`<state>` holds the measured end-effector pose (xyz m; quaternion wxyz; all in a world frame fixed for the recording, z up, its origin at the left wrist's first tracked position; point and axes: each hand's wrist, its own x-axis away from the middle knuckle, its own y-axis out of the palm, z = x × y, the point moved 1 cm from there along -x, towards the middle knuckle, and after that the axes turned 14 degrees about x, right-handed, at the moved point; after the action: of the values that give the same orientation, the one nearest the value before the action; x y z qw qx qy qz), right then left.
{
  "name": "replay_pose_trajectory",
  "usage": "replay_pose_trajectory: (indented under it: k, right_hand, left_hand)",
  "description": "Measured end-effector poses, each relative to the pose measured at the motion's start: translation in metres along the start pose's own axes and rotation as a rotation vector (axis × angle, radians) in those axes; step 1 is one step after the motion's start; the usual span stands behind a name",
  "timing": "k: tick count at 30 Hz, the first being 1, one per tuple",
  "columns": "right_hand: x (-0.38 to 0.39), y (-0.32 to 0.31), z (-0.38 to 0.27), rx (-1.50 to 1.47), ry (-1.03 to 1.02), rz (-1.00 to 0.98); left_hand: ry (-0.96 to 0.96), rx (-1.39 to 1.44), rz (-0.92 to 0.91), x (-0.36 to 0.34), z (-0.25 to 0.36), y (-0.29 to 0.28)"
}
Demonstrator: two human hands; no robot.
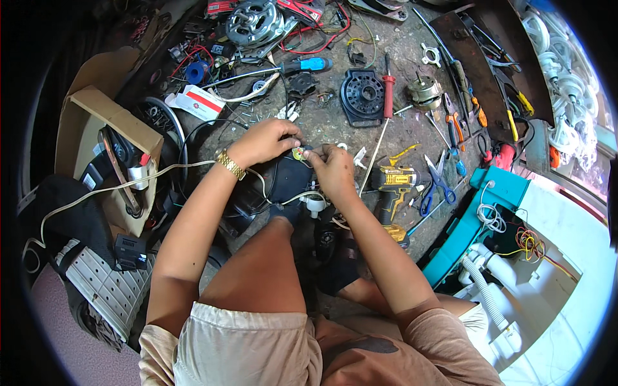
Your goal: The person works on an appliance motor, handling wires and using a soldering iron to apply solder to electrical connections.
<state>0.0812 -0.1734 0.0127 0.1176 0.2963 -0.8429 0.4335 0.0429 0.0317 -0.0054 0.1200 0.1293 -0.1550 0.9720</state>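
Note:
Over a dark, cloth-like shape (288,183) in front of my legs, both my hands meet at a small part (298,154) with yellowish and reddish bits. My left hand (265,141), below a gold-coloured watch band, pinches it from the left with thumb and fingertips. From the other side, the bent fingers of my right hand (335,170) close on it. Its exact kind is too small to make out. A cream-white cable (138,179) comes in from the left and loops below my hands, beside a small white plastic piece (315,204).
Right of my hands lie a yellow and black cordless drill (396,179), blue-handled scissors (438,192) and a red-handled soldering iron (389,90). A black round-grilled cover (362,96) and a small motor (425,92) lie farther off. A cardboard box (119,119) stands left, a teal-and-white appliance (479,219) right.

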Motion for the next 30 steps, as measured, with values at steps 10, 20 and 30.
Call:
replay_pose_trajectory:
  k: [10,20,30]
  right_hand:
    - [-0.003,0.008,0.008,-0.054,-0.009,-0.012]
    - [0.006,0.003,0.002,-0.080,0.009,-0.003]
    - [0.003,-0.001,-0.005,0.042,-0.038,0.114]
  left_hand:
    - [-0.245,0.165,-0.406,-0.042,0.004,-0.026]
    - [-0.218,0.112,-0.457,-0.047,0.000,-0.024]
    - [-0.205,0.100,-0.286,-0.036,0.007,-0.017]
